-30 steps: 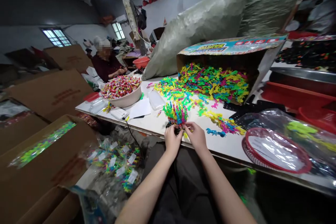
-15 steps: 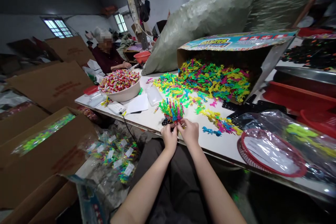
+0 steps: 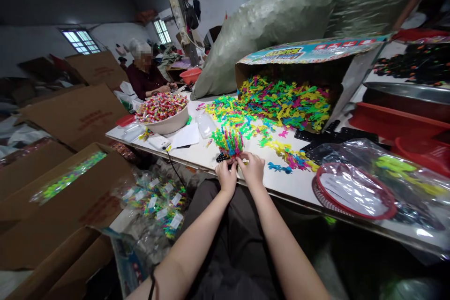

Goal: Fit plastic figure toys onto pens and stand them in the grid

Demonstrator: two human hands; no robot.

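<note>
Both hands meet at the table's near edge, fingertips pinched close together. My left hand (image 3: 227, 176) and my right hand (image 3: 251, 167) are closed at the front of a cluster of small plastic figures (image 3: 228, 143) in green, yellow, pink and blue. The figures stand upright in rows on a black perforated strip (image 3: 221, 156), which shows at the left of the cluster. What exactly lies between my fingertips is too small to make out. A few loose blue figures (image 3: 279, 168) lie to the right of my right hand.
A tipped carton (image 3: 355, 79) spills many colourful figures across the white table (image 3: 253, 161). A bowl of sweets (image 3: 170, 125) stands left, red baskets (image 3: 321, 187) right. Open cardboard boxes (image 3: 66, 211) and packed bags (image 3: 158, 201) fill the left floor. A co-worker (image 3: 147, 75) sits opposite.
The view has shifted slightly. My hands stay together at the cluster, with the right hand's fingers a little more curled. The co-worker's hands have moved closer together.
</note>
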